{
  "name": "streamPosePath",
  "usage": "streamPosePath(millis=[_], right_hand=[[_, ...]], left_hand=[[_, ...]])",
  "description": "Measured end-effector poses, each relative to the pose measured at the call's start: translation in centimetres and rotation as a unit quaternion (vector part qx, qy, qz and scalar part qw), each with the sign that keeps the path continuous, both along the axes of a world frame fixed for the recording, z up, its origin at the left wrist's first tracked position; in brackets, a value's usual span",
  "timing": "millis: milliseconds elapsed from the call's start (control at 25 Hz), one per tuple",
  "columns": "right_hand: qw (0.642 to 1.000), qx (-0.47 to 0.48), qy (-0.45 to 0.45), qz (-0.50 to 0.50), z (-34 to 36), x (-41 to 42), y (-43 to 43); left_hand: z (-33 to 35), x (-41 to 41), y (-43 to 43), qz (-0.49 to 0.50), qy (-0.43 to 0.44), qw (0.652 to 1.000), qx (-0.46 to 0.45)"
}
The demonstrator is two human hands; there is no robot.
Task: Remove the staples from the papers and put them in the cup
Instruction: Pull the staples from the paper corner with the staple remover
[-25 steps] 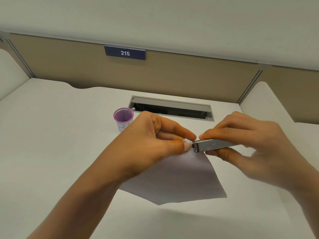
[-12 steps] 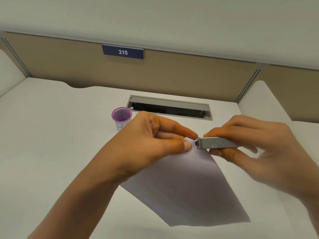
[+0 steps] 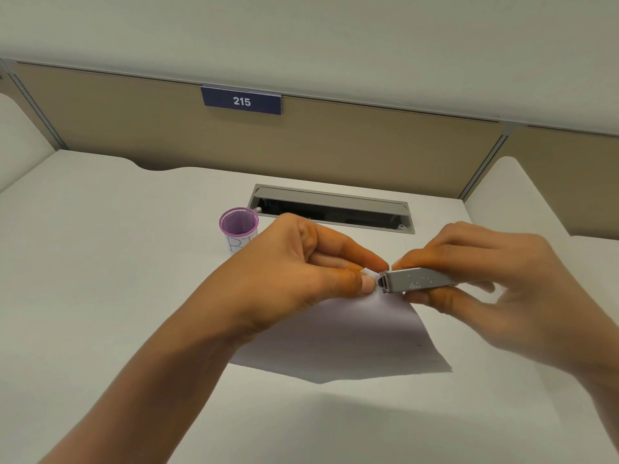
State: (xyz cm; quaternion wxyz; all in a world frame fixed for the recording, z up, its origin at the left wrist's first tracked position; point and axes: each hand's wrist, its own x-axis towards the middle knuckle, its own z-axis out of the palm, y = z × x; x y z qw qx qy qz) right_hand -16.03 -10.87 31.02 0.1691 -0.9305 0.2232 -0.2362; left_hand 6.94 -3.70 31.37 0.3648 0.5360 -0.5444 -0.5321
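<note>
My left hand pinches the top corner of the white papers, which hang lifted above the desk. My right hand grips a grey metal staple remover, its nose touching that same corner right beside my left thumb. The staple itself is too small to make out. A small cup with a purple mesh rim stands upright on the desk behind my left hand, a little to the left.
A grey cable slot with an open flap is set into the white desk behind the hands. Beige partition panels with a "215" label close the back. A side desk adjoins at right.
The papers' lower end dropped toward me half a second ago and has swung back up. Both hands stay at the corner, with the remover's nose pressed close against it.
</note>
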Motion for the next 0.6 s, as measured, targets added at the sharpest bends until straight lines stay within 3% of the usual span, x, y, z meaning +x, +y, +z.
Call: streamPosePath(millis=[240, 600], right_hand=[[0.999, 0.022, -0.006, 0.023, -0.21, 0.12, -0.1], [0.998, -0.037, -0.044, 0.033, -0.71, -0.3, -0.13]], left_hand=[[-0.42, 0.25, -0.32, -0.034, 0.015, 0.999, 0.02], [-0.73, 0.64, -1.01, -0.076, 0.066, 0.994, 0.041]])
